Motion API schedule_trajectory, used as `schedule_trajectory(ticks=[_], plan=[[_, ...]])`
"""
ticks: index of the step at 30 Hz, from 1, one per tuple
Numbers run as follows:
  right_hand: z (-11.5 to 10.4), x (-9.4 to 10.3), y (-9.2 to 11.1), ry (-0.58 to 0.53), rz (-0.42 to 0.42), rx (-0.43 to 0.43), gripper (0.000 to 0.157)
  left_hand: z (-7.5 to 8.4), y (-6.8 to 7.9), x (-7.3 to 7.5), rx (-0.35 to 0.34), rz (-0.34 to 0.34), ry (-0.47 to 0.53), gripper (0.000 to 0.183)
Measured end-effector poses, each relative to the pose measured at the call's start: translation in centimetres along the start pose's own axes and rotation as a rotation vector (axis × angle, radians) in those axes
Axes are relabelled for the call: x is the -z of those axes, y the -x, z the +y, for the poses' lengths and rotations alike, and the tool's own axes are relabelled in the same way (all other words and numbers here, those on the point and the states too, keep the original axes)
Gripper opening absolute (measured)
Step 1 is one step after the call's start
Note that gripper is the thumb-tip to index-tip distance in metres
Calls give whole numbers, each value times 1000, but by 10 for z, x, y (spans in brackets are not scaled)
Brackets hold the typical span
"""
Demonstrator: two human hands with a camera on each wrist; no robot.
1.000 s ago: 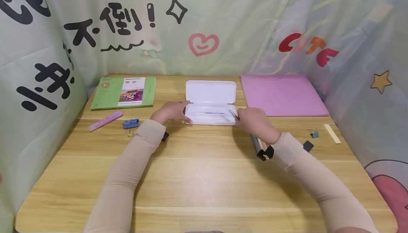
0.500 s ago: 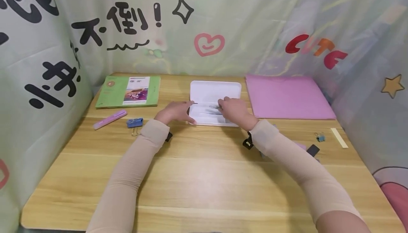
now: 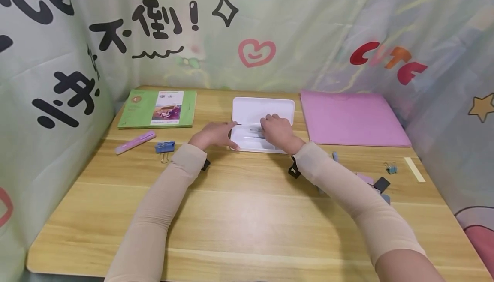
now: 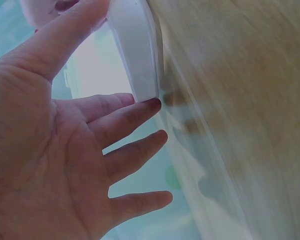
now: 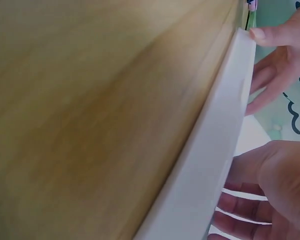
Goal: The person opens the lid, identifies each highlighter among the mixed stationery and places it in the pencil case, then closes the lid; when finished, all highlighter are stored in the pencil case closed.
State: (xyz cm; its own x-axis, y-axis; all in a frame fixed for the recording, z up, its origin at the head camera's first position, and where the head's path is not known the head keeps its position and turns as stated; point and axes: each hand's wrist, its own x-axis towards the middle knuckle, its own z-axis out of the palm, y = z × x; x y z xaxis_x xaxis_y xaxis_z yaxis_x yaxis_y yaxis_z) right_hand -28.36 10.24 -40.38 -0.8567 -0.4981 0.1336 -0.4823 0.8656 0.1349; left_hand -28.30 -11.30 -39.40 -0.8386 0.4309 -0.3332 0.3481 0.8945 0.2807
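An open white pencil case (image 3: 247,110) lies at the back middle of the table, lid tilted back. My left hand (image 3: 216,135) grips its left end: in the left wrist view the thumb is on the case wall (image 4: 135,50) and two fingertips touch the corner. My right hand (image 3: 278,133) reaches into the tray from the right with curled fingers. Beside those fingers shows a thin silvery tool (image 3: 254,130), apparently pinched; its kind is too small to tell. In the right wrist view the front wall (image 5: 205,155) hides the fingertips.
Left are a green book (image 3: 135,108), a pink pen-shaped thing (image 3: 135,142) and a blue binder clip (image 3: 164,147). Right are a pink folder (image 3: 351,119), a small teal binder clip (image 3: 390,168), a cream strip (image 3: 414,169) and a dark block (image 3: 381,184). The right forearm partly covers other items.
My right hand has moved left from the case's right edge into the tray, carrying the silvery tool. The left hand has stayed on the left end. The head view has shifted slightly.
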Motion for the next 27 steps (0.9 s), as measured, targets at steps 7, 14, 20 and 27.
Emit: schedule_trajectory(ticks=[7,14,20,27], plan=[[-3,-5,-1,45,51,21,20,3,-2,1,-3,-7,-2,98],[-1,-5,0,65,85,20,16,7,-1,2,-3,-1,-2,96],[1,-1,2,57,81,5,9,7,-2,2,-8,0,6,97],[9,11,14,-26,6,-25,9,4,3,1,15,-16,19,97]])
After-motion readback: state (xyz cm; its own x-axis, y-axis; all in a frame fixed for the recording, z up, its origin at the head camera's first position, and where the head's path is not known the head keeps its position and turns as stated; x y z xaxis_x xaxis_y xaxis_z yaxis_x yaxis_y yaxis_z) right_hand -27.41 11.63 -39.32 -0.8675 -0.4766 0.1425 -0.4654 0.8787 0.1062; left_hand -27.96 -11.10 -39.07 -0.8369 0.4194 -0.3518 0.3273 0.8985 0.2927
